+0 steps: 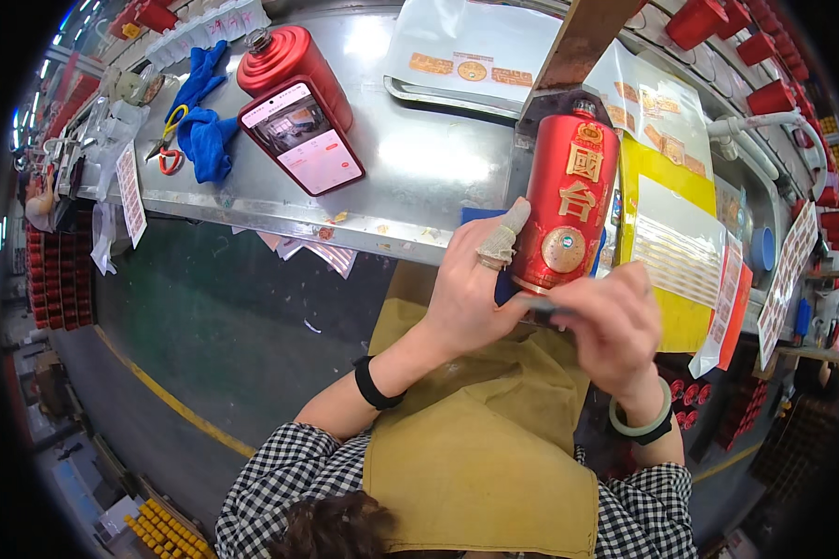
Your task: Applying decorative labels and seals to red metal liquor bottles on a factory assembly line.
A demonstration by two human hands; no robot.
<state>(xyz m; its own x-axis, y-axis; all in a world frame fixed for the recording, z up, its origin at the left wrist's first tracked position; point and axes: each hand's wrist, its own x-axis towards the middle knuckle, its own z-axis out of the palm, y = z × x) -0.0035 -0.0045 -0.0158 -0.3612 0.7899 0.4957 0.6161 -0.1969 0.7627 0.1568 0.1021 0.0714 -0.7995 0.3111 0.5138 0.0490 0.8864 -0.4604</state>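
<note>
A red bottle (pixel 567 200) with raised gold lettering and a round gold emblem lies in front of me, its neck pointing away. My left hand (pixel 466 284) grips its lower left side, the thumb near the base; one finger wears a pale cloth cover (pixel 501 244). Close to the base is my right hand (pixel 617 321), its fingers closed and blurred by motion. Something small and dark shows at its fingertips, too smeared to name. Blue cloth peeks out beside the bottle, partly hidden by it.
A phone (pixel 303 140) leans on another red bottle (pixel 298 61) on the metal bench (pixel 391 200). Left of it are blue gloves (pixel 205 140) and yellow-handled scissors (pixel 170 126). A wooden post (pixel 583 42) rises behind my bottle; sticker sheets (pixel 680 256) lie to the right.
</note>
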